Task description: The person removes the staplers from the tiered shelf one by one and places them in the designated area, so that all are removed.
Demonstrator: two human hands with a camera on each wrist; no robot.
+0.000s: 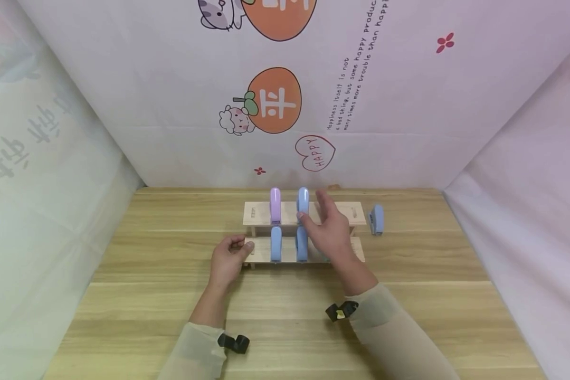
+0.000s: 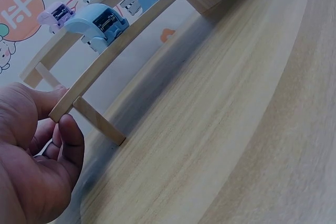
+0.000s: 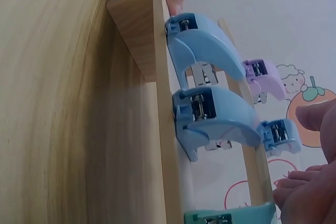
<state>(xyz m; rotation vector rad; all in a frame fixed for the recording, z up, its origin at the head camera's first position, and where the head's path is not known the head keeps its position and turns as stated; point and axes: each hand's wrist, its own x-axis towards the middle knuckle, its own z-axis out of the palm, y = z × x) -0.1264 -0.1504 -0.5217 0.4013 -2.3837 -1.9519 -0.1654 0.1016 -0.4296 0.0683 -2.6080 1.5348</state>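
Observation:
A two-step wooden rack (image 1: 287, 252) stands on the table, bearing small staplers. My left hand (image 1: 227, 261) pinches the left end of its lower board between thumb and fingers. On the upper step are a purple stapler (image 1: 275, 205) and a blue stapler (image 1: 303, 199). Two more blue ones, a left one (image 1: 276, 244) and a right one (image 1: 301, 245), sit on the lower step. A green stapler (image 3: 233, 216) beside them is mostly hidden from the head view. My right hand (image 1: 331, 232) hovers over the rack's right half, fingers extended, thumb beside the upper blue stapler.
Another blue stapler (image 1: 377, 220) stands on the wooden table (image 1: 171, 295) just right of the rack. A printed white cloth (image 1: 171, 105) hangs behind the table's back edge, with more cloth at both sides.

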